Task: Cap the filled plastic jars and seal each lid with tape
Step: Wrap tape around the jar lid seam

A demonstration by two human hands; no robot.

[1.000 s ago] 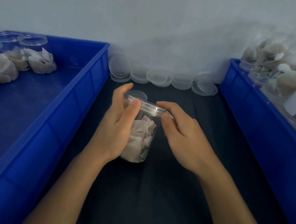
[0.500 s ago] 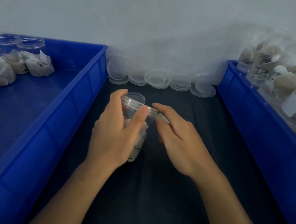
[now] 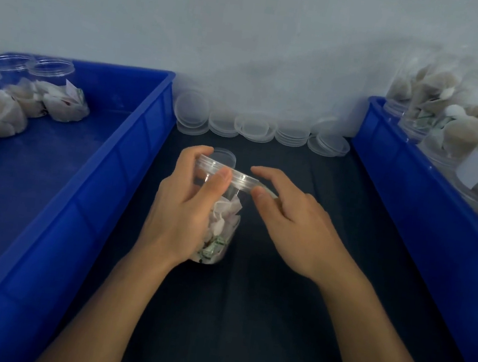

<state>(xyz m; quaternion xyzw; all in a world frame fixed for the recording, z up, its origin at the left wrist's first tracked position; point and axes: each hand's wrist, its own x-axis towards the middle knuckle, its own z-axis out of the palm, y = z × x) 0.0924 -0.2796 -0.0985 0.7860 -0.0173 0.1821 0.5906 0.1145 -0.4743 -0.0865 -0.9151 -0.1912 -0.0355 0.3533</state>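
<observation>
Head view, left to right. At the far left a blue bin (image 3: 86, 179) holds uncapped jars (image 3: 50, 71) of wrapped packets. The left hand (image 3: 180, 212) grips the jar (image 3: 219, 227) in the middle of the dark table (image 3: 259, 320), thumb curled over the near side of the lid (image 3: 226, 171), fingers wrapped round the far side. The jar leans toward the left. To its right, the right hand (image 3: 290, 218) pinches what looks like a strip of tape (image 3: 269, 191) against the lid's edge between thumb and forefinger; the other fingers are loosely curled. Spare lids (image 3: 256, 128) are stacked at the far wall, and a second blue bin (image 3: 413, 185) on the right carries finished jars (image 3: 451, 126).

Likely risks: the tilted jar could slip or twist in the grip, so the tape lands crooked or wrinkles. Clear tape might fold onto itself, or miss the seam and leave the lid unsealed.
</observation>
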